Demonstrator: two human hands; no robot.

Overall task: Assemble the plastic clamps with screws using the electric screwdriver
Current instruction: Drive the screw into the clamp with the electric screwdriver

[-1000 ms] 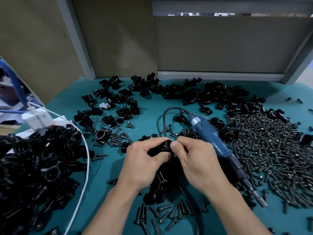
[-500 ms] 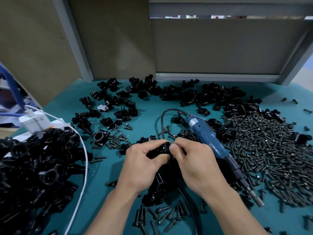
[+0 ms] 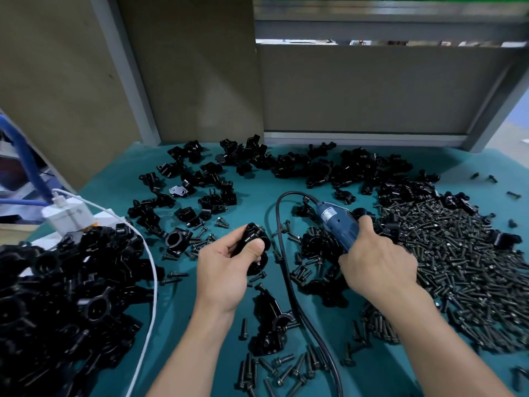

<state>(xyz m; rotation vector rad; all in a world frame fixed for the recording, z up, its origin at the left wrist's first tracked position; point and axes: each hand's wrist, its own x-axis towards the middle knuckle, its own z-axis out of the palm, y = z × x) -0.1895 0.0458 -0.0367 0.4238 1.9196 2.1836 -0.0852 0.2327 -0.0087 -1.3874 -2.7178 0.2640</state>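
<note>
- Your left hand (image 3: 226, 270) held one black plastic clamp (image 3: 253, 234) just above the teal mat (image 3: 177, 310). The fingers were curled round its body and the thumb pressed on its near face.
- Your right hand (image 3: 378, 265) was wrapped round the barrel of the blue electric screwdriver (image 3: 339, 224). The bit end was hidden beneath the hand. The tool was apart from the held clamp, with its black cord (image 3: 289, 276) running between them.
- Handling, as judged: the clamp looked light, rigid and smooth-moulded, so liable to twist under the driver's torque. It was best held across the body, with fingers clear of the screw hole. The cord could drag on the tool.
- Appearance: the clamp was glossy black and blocky, with a rounded bore. Whether a screw sat in it could not be told.
- Stock: dark screws (image 3: 458, 253) were massed at your right, and a heap of clamps (image 3: 57, 296) lay at your left.
</note>
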